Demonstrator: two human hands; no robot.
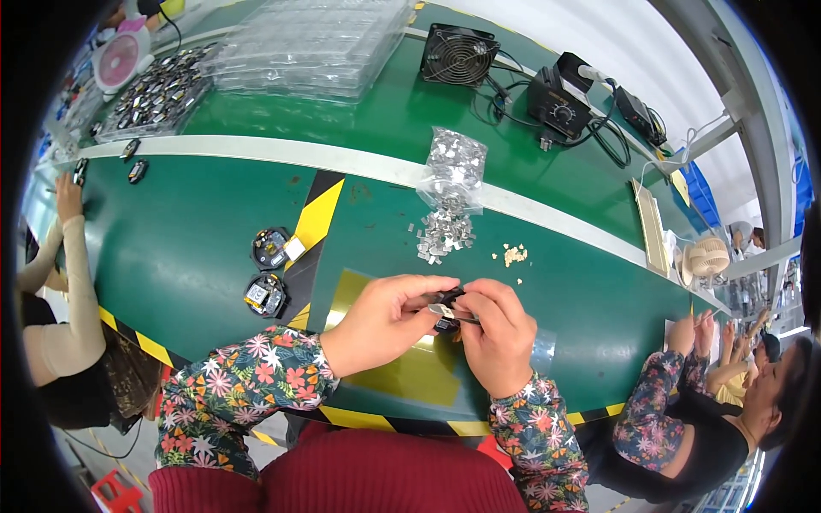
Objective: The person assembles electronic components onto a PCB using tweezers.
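Both my hands meet over a yellow translucent sheet (398, 376) on the green bench. My left hand (376, 321) is closed on a small black electronic device (446, 326), mostly hidden by fingers. In my right hand (500, 338) is a thin metal tool like tweezers (464, 319), its end at the device. Left of my hands lie two round black devices, an upper one (270, 248) and a lower one (265, 295), with their insides showing. Ahead, a pile of small silvery metal pieces (445, 235) spills from a clear plastic bag (456, 162). Small beige bits (515, 254) lie to its right.
A white rail (231, 147) crosses behind the work area. Beyond it stand clear plastic trays (308, 51), a black fan (459, 56) and a black control box with a dial (558, 104). Co-workers' arms reach in at the far left (73, 256) and right (654, 389).
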